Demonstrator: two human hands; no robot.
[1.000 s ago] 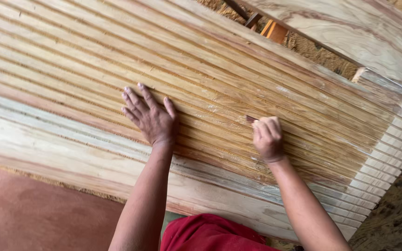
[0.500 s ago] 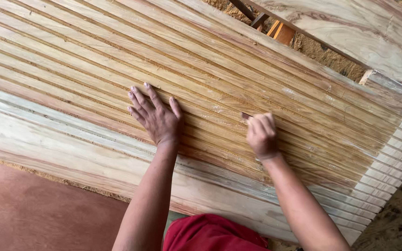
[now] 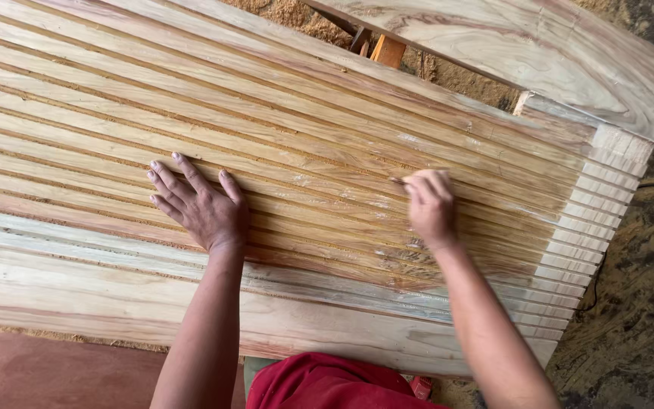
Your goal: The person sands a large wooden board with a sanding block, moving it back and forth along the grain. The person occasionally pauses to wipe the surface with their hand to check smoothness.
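Shift since a second ago: both hands are seen carried leftward along the grooves, the right hand a little farther from the stepped end than it was.
Fluted panel: a broad wooden panel (image 3: pixel 327 129) cut with long parallel ridges is laid flat beneath the person, spanning almost the whole view, its right end stepped like a comb.
Right hand: the right hand (image 3: pixel 431 206) is closed in a loose fist on a groove near the panel's middle — a small strip, seemingly folded abrasive paper (image 3: pixel 398 181), is glimpsed at the fingertips, though its kind cannot be told for certain.
Left hand: the left hand (image 3: pixel 204 208) is laid flat, fingers spread, pressed on the ridges to the left.
Progress: pale dust is seen packed in several grooves around and right of the working hand; by that sign, part of the fluting is judged rubbed down, with the long left stretch left to do.
Containers: none are shown.
Surroundings: a second smooth board (image 3: pixel 539 53) lies beyond the far edge, sawdust (image 3: pixel 448 64) between them; red cloth (image 3: pixel 327 386) shows at the near edge.
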